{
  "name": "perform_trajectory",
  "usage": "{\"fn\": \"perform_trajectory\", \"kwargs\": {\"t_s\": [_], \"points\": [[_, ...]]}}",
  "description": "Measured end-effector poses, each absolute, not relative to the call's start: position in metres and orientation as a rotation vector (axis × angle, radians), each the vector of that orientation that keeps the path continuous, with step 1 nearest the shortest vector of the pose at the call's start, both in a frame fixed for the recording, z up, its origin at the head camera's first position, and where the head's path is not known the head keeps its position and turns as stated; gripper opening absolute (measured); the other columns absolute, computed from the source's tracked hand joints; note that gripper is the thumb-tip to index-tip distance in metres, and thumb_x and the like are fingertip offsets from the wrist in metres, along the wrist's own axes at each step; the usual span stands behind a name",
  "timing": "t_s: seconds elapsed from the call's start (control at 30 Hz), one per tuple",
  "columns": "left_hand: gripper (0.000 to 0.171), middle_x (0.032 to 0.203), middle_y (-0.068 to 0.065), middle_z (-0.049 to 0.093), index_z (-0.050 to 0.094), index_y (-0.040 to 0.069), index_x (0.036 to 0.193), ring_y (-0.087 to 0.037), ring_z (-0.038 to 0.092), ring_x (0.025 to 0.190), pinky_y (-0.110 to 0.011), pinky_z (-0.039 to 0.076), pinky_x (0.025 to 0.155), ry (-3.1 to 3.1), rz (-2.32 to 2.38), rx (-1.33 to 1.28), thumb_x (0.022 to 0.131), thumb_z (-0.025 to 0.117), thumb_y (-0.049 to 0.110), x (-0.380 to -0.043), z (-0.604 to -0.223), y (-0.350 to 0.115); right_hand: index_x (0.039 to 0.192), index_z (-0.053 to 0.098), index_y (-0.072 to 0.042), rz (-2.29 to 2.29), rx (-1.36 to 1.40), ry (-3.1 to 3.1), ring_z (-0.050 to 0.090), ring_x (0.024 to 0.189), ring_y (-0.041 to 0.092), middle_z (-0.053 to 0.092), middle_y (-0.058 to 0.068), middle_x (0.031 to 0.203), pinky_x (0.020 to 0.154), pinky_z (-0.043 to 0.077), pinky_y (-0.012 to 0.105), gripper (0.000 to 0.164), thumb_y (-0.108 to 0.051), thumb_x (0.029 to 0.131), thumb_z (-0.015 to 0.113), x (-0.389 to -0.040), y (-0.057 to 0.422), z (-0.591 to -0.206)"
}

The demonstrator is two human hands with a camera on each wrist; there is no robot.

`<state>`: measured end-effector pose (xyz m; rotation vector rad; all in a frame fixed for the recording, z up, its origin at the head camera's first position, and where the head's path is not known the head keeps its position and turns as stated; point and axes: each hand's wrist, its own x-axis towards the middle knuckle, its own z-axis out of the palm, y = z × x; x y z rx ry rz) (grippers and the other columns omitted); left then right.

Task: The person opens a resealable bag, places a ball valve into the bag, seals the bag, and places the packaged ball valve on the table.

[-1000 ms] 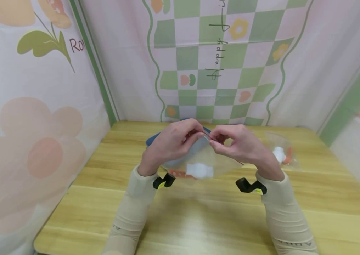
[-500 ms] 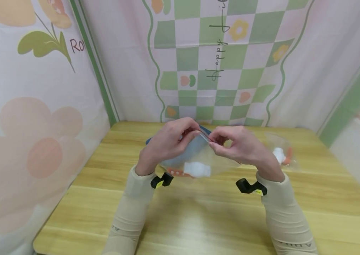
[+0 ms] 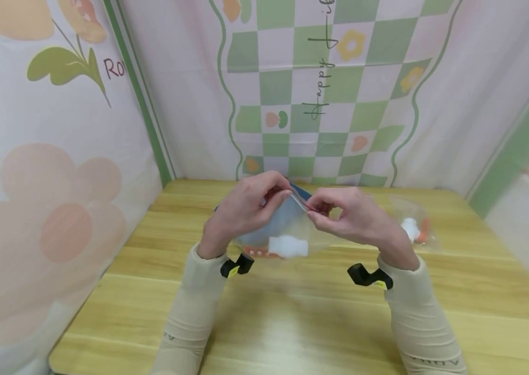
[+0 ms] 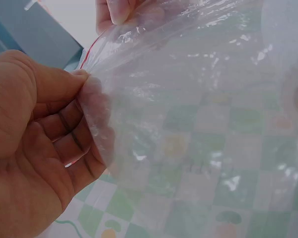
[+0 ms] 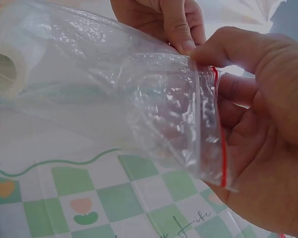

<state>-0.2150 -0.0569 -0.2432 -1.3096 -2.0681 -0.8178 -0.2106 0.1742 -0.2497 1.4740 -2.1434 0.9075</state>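
A clear zip-lock bag (image 3: 318,232) hangs above the table, its mouth held between both hands. My left hand (image 3: 248,208) pinches one end of the zip edge between thumb and index finger. Close to it, the right hand (image 3: 353,214) pinches the same edge further along. A red line (image 5: 222,148) runs along the bag's mouth in the right wrist view. Low in the bag lie a white, thick-walled piece (image 3: 288,246) and an orange strip with white dots (image 3: 259,252). In the left wrist view, the clear film (image 4: 188,134) spreads out from the fingertips.
A second clear bag (image 3: 402,207) with white and orange parts lies on the table's right side. Behind the hands shows a blue flat object (image 3: 300,190), mostly hidden. The wooden table (image 3: 283,333) meets a patterned curtain (image 3: 189,130) at its back.
My left hand has shifted slightly left and up, and more of the zip edge shows between the hands. The bag's contents have swung a little left. The right hand stays nearly still.
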Motion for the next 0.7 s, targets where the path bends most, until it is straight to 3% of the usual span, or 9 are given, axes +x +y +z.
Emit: {"fn": "perform_trajectory", "kwargs": {"t_s": [0.47,0.7], "points": [[0.005,0.079,0.0,0.057,0.059,0.006,0.091,-0.005,0.048,0.064,-0.017,0.042,0.059,-2.058,-0.817,-1.288,0.091,0.058,0.011,-0.215,-0.2432,-0.0555,0.083,0.063,-0.015,0.876,1.454,-2.11,0.055,0.067,-0.001,0.058,-0.011,0.073,0.06,0.047,0.016,0.012,-0.006,0.08,0.07,-0.2117,0.1726,-0.2496],[0.005,0.079,0.001,0.057,0.059,0.006,0.09,-0.005,0.048,0.064,-0.015,0.041,0.059,-2.064,-0.811,-1.279,0.091,0.059,0.01,-0.2139,-0.243,-0.0545,0.083,0.062,-0.015,0.869,1.448,-2.094,0.055,0.066,0.001,0.058,-0.01,0.073,0.06,0.046,0.015,0.022,0.002,0.074,0.072,-0.2135,0.1738,-0.2517]]}}
